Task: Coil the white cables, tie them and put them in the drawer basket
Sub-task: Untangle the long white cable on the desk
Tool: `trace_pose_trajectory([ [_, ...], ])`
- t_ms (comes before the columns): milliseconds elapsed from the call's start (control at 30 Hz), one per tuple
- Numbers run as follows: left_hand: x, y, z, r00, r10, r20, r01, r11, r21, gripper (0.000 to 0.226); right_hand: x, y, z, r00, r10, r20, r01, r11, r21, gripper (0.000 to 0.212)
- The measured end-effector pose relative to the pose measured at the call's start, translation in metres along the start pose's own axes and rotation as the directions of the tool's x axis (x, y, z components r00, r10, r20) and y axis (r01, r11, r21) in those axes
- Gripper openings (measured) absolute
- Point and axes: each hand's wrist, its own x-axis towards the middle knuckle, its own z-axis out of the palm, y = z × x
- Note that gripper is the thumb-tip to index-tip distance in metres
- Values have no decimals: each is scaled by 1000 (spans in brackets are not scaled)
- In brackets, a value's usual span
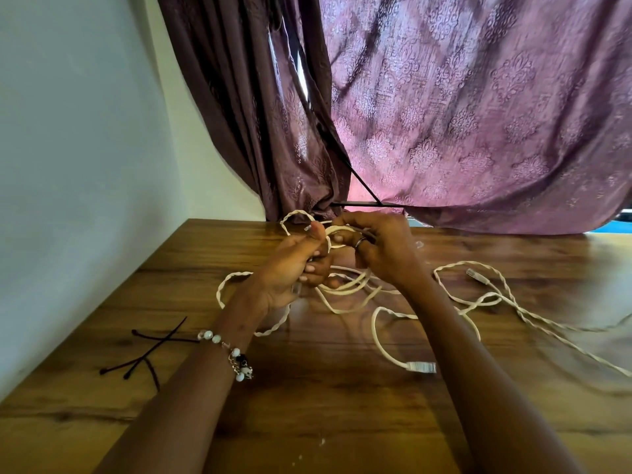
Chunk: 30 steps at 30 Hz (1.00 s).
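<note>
While I hunt for lettering, I find none I can read: the grey plug point(421, 367) on the desk point(325, 405) carries no legible mark, and the second plug point(476, 276) beyond it is too blurred to tell. I use the grey plug as my landmark. Up and to the left of it, above the desk, my left hand point(294, 265) curls its fingers around loops of the white cables point(345, 289), thumb raised beside a clear connector tip point(307, 228). My right hand point(379, 248), wearing a dark ring point(360, 241), grips the upper part of the same coil just beside the left hand. Loose white cable trails right of the plug and runs out past the frame edge, so I cannot see where it ends. Far left of the plug, near the desk's left edge, lie black ties point(147, 357), crossed. A beaded bracelet point(236, 357) sits on my left wrist. Nearer me than the plug there is bare wood to the front edge. Behind the hands a purple patterned curtain point(461, 114) drapes onto the back edge of the desk, hiding what lies behind it. The basket is out of view.
</note>
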Motion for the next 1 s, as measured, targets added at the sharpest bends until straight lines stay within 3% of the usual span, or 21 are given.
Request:
trace_pose_trajectory([
  [100, 1, 3, 3, 1000, -9, -14, 8, 994, -113, 51, 0, 3, -1, 1000, 13, -3, -13, 999, 47, 27],
  [233, 3, 9, 1, 985, -8, -169, -43, 954, -295, 54, -1, 4, -7, 1000, 29, 11, -29, 999, 23, 52],
  [300, 4, 13, -8, 970, 16, -241, -110, 918, -381, 55, -4, 5, -8, 987, 155, 32, -158, 963, 218, 55],
  [400, 1, 20, -24, 944, 54, -324, -225, 825, -519, 57, -8, 14, -7, 939, 340, 54, -321, 808, 494, 40],
  [567, -5, 29, -48, 922, 113, -371, -359, 611, -706, 63, -21, 37, -8, 907, 397, 142, -416, 789, 451, 22],
  [667, -4, 29, -44, 908, 140, -395, -397, 586, -706, 62, -23, 35, -8, 887, 443, 128, -439, 725, 531, 22],
  [800, -1, 23, -43, 875, 167, -454, -461, 573, -677, 55, -19, 28, -20, 850, 524, 60, -378, 526, 762, 10],
  [833, -1, 22, -45, 869, 175, -463, -472, 574, -669, 53, -18, 28, -25, 855, 518, 39, -362, 540, 760, 13],
  [900, -1, 19, -46, 862, 197, -467, -486, 584, -650, 51, -18, 28, -32, 883, 468, -28, -341, 682, 647, 22],
  [933, -1, 18, -45, 859, 213, -465, -490, 601, -632, 50, -18, 30, -34, 905, 416, -93, -317, 802, 506, 23],
  [967, 0, 18, -43, 856, 231, -462, -494, 625, -604, 49, -17, 34, -34, 933, 314, -176, -263, 929, 260, 22],
  [1000, 0, 17, -41, 853, 247, -460, -498, 650, -574, 48, -16, 37, -34, 961, 163, -222, -178, 983, -47, 22],
])
